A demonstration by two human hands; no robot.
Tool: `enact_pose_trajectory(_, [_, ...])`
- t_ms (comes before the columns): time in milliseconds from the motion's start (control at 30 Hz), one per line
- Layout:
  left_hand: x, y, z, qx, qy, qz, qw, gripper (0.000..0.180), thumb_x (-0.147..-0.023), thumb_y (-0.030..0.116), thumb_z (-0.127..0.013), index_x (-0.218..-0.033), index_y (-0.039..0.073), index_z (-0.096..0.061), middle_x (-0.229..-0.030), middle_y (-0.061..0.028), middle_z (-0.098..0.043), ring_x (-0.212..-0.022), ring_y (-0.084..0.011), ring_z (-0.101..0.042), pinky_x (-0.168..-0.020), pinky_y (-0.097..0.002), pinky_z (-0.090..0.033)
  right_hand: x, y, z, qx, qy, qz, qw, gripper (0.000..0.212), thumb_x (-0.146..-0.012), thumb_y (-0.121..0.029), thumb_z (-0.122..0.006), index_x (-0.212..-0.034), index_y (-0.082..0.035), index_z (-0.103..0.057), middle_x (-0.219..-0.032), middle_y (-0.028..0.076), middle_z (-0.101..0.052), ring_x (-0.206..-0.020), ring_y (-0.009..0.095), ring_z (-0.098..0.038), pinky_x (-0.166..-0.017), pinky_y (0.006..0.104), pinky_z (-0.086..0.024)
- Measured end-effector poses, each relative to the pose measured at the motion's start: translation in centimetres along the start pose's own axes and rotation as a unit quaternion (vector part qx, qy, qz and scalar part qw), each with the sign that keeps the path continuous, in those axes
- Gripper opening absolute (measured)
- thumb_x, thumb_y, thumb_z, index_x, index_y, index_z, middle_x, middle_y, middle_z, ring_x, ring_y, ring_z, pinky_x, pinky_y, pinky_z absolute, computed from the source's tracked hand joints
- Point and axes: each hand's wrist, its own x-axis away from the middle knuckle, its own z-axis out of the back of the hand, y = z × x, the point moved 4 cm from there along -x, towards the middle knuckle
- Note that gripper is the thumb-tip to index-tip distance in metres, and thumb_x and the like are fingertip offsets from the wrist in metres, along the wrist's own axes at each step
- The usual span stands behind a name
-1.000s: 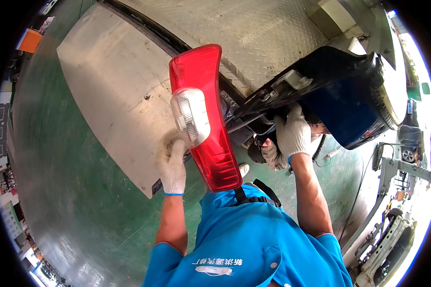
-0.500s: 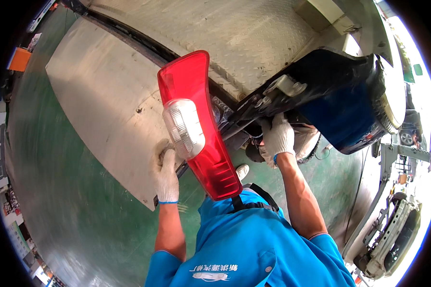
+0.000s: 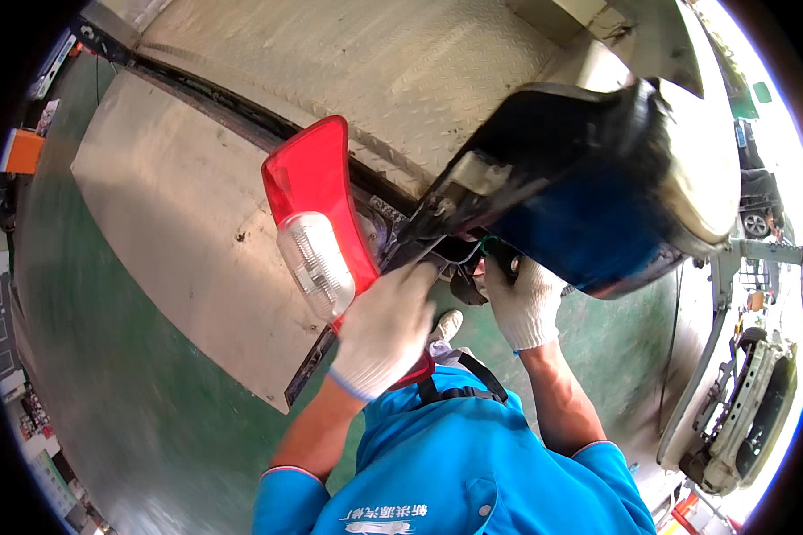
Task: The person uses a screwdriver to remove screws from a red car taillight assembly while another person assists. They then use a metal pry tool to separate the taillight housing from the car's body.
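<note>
A long red tail lamp with a clear lens section slants between the tailgate and my waist. My left hand, in a white knitted glove, lies across its lower half and hides part of it. Motion blurs this hand's fingers, which reach toward the edge of the dark corner panel. My right hand, gloved too, is closed under the dark blue corner panel, beside dark cable-like parts. What its fingers grip there is too small and shaded to make out.
On the left, a lowered pale tailgate juts out over the green floor. The ridged metal load bed lies beyond. A metal frame and loose car parts stand at the right. My shoe shows below.
My left hand has left the tailgate edge and moved right, across the tail lamp. My right hand has shifted slightly lower under the panel. The whole view has moved a little.
</note>
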Motion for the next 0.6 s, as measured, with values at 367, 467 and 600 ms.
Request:
enact_pose_trajectory(367, [-9.1,-8.9,-17.7,-0.204,-0.332,0.280,0.878,0.040,-0.100,0.038,-0.045,-0.129,0.022,-0.067,-0.148,-0.0095,-0.054,-0.137,-0.0344,-0.049,-0.111,-0.0434,-0.041,-0.6,2.2,-1.7,0.047,0.054,0.110,0.991,0.069,-0.084,-0.024,-0.072,-0.142,0.000,-0.042,-0.105,0.025,-0.067,-0.077,0.044,-0.069,-0.065,0.0479,-0.056])
enact_pose_trajectory(467, [-9.3,-8.7,-18.6,-0.264,-0.250,0.189,0.912,0.035,-0.094,0.026,-0.059,-0.124,0.011,-0.068,-0.125,-0.0149,-0.068,-0.114,-0.0303,-0.067,-0.088,-0.0441,-0.056,-1.8,2.3,-3.7,0.033,0.051,0.085,0.995,0.037,-0.090,-0.029,-0.064,-0.122,-0.010,-0.063,-0.117,0.023,-0.062,-0.108,0.042,-0.059,-0.093,0.0520,-0.045])
enact_pose_trajectory(600, [-9.7,-11.7,-21.0,-0.245,-0.215,0.201,0.924,0.031,-0.093,0.025,-0.062,-0.120,0.012,-0.070,-0.124,-0.0120,-0.070,-0.112,-0.0267,-0.070,-0.085,-0.0439,-0.059,-3.6,2.8,-7.4,0.109,0.151,0.196,0.963,0.026,-0.093,-0.027,-0.058,-0.103,-0.006,-0.070,-0.103,0.021,-0.068,-0.095,0.042,-0.064,-0.083,0.0523,-0.049])
